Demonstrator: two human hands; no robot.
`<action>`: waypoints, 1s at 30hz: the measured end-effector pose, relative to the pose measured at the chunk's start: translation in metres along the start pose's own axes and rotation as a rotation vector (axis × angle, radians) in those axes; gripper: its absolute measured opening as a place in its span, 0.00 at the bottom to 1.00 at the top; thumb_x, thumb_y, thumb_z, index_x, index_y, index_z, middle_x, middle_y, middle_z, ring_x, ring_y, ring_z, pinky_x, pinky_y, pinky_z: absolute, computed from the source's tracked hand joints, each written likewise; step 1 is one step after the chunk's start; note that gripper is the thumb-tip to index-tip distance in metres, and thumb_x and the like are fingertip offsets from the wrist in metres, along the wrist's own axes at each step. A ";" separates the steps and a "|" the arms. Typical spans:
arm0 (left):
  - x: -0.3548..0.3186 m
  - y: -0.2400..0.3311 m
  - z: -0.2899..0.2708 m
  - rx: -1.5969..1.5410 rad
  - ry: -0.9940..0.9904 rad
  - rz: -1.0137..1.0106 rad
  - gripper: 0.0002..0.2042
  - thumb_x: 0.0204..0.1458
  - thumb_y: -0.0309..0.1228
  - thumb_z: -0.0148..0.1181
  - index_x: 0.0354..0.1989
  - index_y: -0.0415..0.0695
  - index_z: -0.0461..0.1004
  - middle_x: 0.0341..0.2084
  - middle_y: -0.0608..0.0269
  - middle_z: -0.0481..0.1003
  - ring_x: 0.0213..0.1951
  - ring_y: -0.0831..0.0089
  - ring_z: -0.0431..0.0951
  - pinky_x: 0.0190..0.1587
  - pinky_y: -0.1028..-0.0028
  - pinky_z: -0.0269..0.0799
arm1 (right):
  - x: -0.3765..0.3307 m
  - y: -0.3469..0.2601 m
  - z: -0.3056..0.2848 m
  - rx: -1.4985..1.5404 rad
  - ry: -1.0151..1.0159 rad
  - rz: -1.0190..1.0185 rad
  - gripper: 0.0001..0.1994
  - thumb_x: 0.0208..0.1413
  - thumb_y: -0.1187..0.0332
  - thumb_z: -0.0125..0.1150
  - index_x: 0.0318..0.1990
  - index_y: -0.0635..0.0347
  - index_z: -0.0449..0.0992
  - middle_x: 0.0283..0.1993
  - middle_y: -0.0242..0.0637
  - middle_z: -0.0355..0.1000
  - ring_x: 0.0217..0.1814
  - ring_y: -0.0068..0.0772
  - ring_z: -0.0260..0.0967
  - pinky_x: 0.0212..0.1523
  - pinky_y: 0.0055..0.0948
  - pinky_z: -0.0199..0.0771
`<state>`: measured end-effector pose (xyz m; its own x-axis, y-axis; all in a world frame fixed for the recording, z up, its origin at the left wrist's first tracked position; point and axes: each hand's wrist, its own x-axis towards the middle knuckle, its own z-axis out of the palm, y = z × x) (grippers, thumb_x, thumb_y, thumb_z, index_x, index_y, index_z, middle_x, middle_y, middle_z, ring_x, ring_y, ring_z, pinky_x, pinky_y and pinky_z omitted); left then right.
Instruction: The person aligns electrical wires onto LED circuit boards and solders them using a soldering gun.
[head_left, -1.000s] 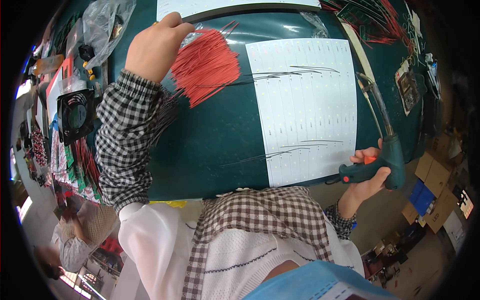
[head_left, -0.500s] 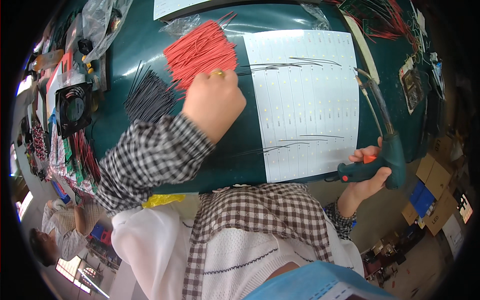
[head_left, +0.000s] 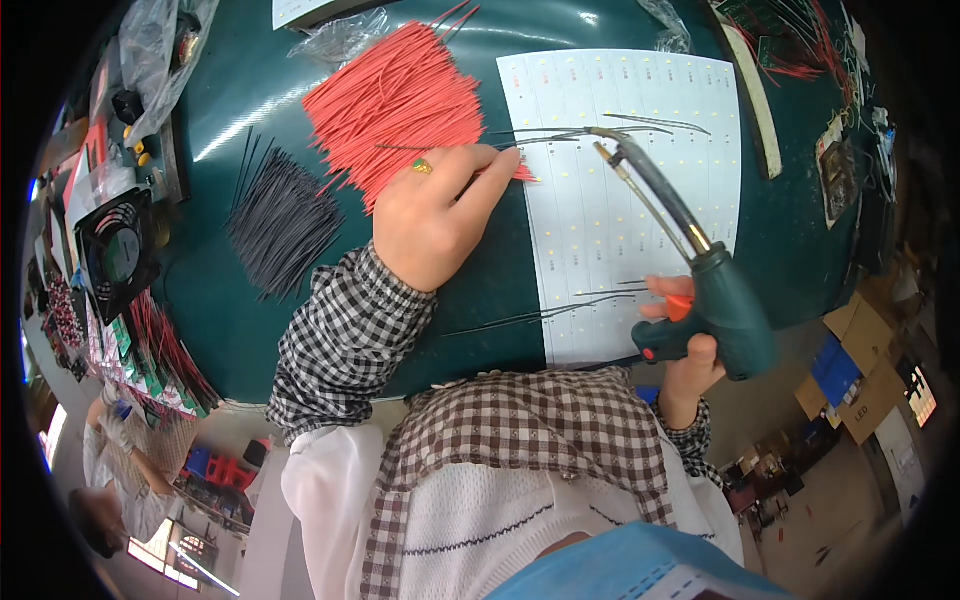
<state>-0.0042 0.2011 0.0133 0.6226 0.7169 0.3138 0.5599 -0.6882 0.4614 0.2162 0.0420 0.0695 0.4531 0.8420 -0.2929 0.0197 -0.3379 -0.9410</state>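
Note:
My left hand (head_left: 435, 205) is closed in a pinch at the right edge of a pile of red wires (head_left: 395, 105). Red wire ends stick out past its fingertips, over the left edge of a white sheet of LED strips (head_left: 600, 225). In my right hand (head_left: 690, 372) is a green soldering gun (head_left: 735, 310) with an orange trigger. Its bent tip and thin feed tube reach over the upper part of the sheet, close to thin black wires (head_left: 555, 131) lying there. More black wires (head_left: 545, 314) cross the lower left edge of the sheet.
A pile of black wires (head_left: 285, 215) lies left of the red one. A black fan (head_left: 120, 250) and a clear plastic bag (head_left: 165, 60) are at the far left. A pale bar (head_left: 755, 100) runs beyond the sheet. Another person (head_left: 125, 470) sits at lower left.
My left hand has moved right, from the red pile toward the sheet, with red ends now showing at its fingertips. The soldering gun has swung left over the sheet.

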 end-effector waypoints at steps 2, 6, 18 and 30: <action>0.002 -0.003 0.002 -0.026 -0.011 0.029 0.16 0.37 0.18 0.63 0.39 0.40 0.78 0.31 0.63 0.76 0.28 0.69 0.76 0.28 0.74 0.73 | -0.003 0.002 0.002 0.019 -0.021 0.025 0.45 0.48 0.36 0.59 0.56 0.75 0.62 0.43 0.52 0.72 0.41 0.47 0.76 0.30 0.33 0.82; 0.004 -0.009 0.005 -0.014 0.015 0.104 0.14 0.38 0.23 0.59 0.37 0.40 0.78 0.31 0.65 0.73 0.29 0.71 0.75 0.27 0.76 0.72 | -0.010 0.003 0.005 0.007 -0.066 0.107 0.45 0.47 0.36 0.60 0.56 0.76 0.62 0.41 0.51 0.73 0.41 0.46 0.76 0.32 0.35 0.82; 0.009 -0.006 0.002 -0.091 -0.037 0.051 0.16 0.36 0.17 0.63 0.37 0.40 0.79 0.31 0.63 0.75 0.28 0.68 0.75 0.27 0.74 0.71 | -0.014 0.008 0.004 -0.056 -0.109 0.158 0.39 0.47 0.39 0.63 0.47 0.75 0.70 0.36 0.47 0.74 0.34 0.39 0.75 0.35 0.35 0.79; 0.012 -0.001 0.009 -0.097 -0.093 0.024 0.16 0.36 0.17 0.63 0.37 0.40 0.78 0.31 0.63 0.75 0.30 0.67 0.75 0.30 0.72 0.72 | -0.008 0.011 0.002 0.002 -0.097 0.140 0.35 0.48 0.41 0.63 0.39 0.74 0.71 0.31 0.45 0.73 0.32 0.35 0.73 0.34 0.31 0.76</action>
<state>0.0076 0.2094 0.0095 0.6857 0.6838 0.2493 0.4917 -0.6878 0.5340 0.2111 0.0327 0.0613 0.3632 0.8234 -0.4360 -0.0398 -0.4538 -0.8902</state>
